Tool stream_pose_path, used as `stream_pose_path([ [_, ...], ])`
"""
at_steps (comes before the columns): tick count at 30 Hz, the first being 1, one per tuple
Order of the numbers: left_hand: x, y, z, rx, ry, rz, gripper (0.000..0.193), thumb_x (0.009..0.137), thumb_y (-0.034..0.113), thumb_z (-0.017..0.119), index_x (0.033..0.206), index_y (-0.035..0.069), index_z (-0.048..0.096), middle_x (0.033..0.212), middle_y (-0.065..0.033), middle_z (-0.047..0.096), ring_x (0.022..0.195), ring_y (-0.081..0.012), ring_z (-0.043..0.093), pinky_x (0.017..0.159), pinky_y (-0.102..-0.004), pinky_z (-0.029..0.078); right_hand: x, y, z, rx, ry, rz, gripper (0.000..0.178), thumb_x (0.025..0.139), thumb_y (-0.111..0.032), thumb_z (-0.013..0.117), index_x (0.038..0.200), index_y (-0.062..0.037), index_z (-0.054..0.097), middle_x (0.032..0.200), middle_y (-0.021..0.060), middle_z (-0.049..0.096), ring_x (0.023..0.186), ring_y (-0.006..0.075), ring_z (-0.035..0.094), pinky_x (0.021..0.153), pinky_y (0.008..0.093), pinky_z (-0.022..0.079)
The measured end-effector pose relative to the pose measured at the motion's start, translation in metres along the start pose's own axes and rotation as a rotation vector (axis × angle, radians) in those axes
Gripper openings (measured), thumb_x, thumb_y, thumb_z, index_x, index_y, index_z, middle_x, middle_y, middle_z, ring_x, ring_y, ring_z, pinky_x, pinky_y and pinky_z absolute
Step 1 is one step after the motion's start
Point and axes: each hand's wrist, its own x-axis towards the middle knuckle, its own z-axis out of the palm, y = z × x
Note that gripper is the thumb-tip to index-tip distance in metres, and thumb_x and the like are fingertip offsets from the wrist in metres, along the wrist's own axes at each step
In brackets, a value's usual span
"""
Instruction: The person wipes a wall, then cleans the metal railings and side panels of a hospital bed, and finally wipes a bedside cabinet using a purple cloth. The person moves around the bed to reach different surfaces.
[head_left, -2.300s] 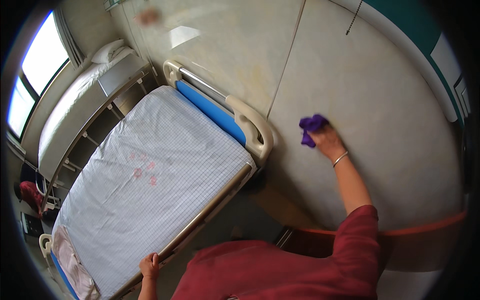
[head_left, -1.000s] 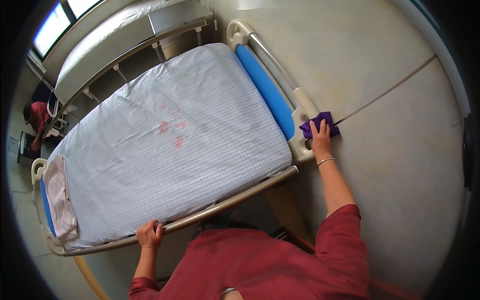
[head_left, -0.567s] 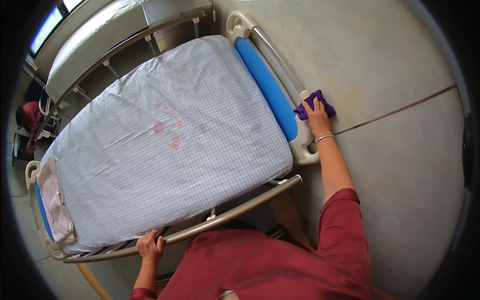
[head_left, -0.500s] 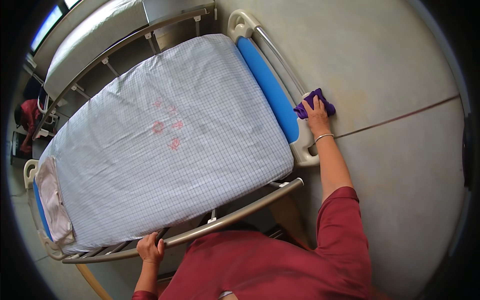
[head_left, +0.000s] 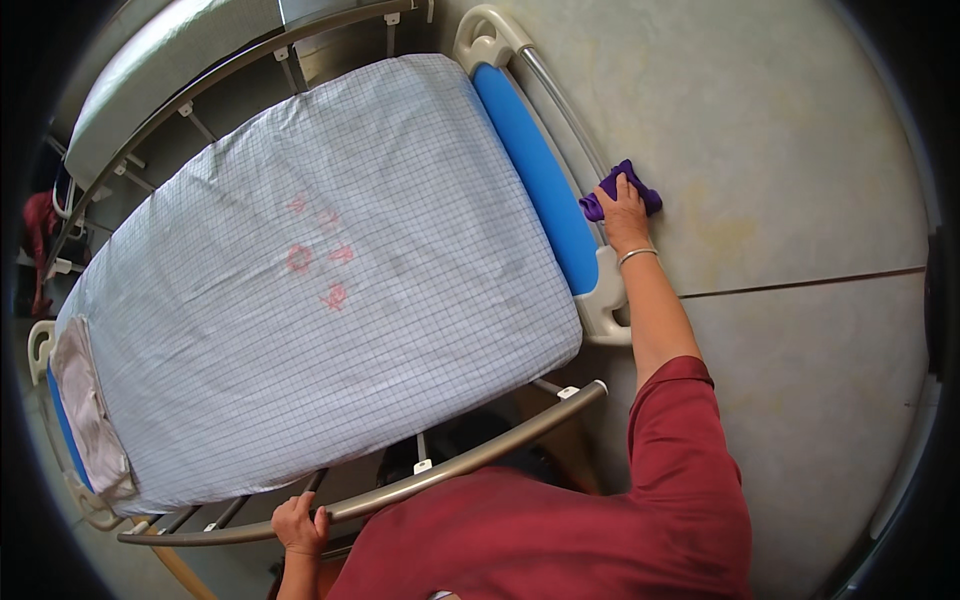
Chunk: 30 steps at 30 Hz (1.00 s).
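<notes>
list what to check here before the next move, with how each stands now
1. Right hand on the purple cloth: ok.
2. Cloth over the metal bar beside the blue panel: ok.
3. Left hand on the rail: ok.
4. Rail snug to the mattress side: not ok, a gap shows.
5. Sheet free of creases: not ok, some show.
6. Cloth's underside clean: cannot tell, hidden.

Right hand [head_left: 625, 222] and purple cloth [head_left: 651, 196] lie over bed-end bar [head_left: 565, 100], right of centre, formerly before the wall [head_left: 770, 170] | near side rail [head_left: 470, 460] now stands out from mattress [head_left: 400, 330], lower centre | wall seam [head_left: 800, 286] runs nearly level, right | co-worker [head_left: 40, 225] appears closer to left edge.
</notes>
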Motion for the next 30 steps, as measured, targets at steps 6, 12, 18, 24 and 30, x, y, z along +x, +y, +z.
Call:
stream_pose_path([
  [6,0.011,0.015,-0.01,-0.119,-0.004,-0.093,0.023,0.074,0.024,0.059,0.089,0.007,0.06,0.072,-0.0121,0.054,0.07,-0.0316,0.053,0.063,-0.04,0.043,0.052,-0.002,0.005,0.171,-0.013,-0.054,0.04,0.08,-0.005,0.049,0.116,-0.0203,0.056,0.134,0.0195,0.032,0.114,0.0347,0.042,0.092,0.04,0.041],
  [12,0.045,0.115,0.01,-0.366,0.061,-0.151,0.019,0.076,0.012,0.06,0.094,0.005,0.06,0.076,-0.0108,0.059,0.073,-0.0271,0.057,0.066,-0.0349,0.046,0.13,-0.021,0.025,0.156,0.073,-0.121,0.023,0.082,-0.012,0.051,0.103,-0.0169,0.059,0.129,0.0199,0.036,0.11,0.034,0.045,0.085,0.0388,0.046],
  [18,0.06,0.151,0.043,-0.412,0.222,-0.465,0.018,0.082,0.019,0.06,0.09,0.004,0.063,0.079,-0.012,0.062,0.07,-0.0262,0.061,0.064,-0.0338,0.047,0.209,-0.039,0.051,0.146,0.309,-0.201,0.015,0.083,-0.016,0.049,0.092,-0.0123,0.062,0.121,0.0204,0.043,0.104,0.0331,0.049,0.081,0.0379,0.049],
  [24,0.071,0.162,0.044,-0.246,0.132,-0.611,0.018,0.079,0.02,0.062,0.089,0.005,0.063,0.076,-0.01,0.063,0.066,-0.0238,0.061,0.061,-0.0333,0.048,0.27,-0.047,0.061,0.074,0.225,-0.221,0.02,0.086,-0.018,0.046,0.101,-0.0129,0.059,0.129,0.0178,0.037,0.111,0.0312,0.045,0.084,0.0376,0.048],
  [30,0.074,0.167,0.041,-0.18,0.15,-0.623,0.018,0.077,0.019,0.064,0.087,0.005,0.063,0.074,-0.0103,0.063,0.064,-0.0236,0.061,0.059,-0.0334,0.047,0.299,-0.049,0.049,0.089,0.083,-0.314,0.026,0.086,-0.017,0.047,0.11,-0.0184,0.057,0.135,0.0157,0.034,0.122,0.0337,0.035,0.096,0.0379,0.039],
])
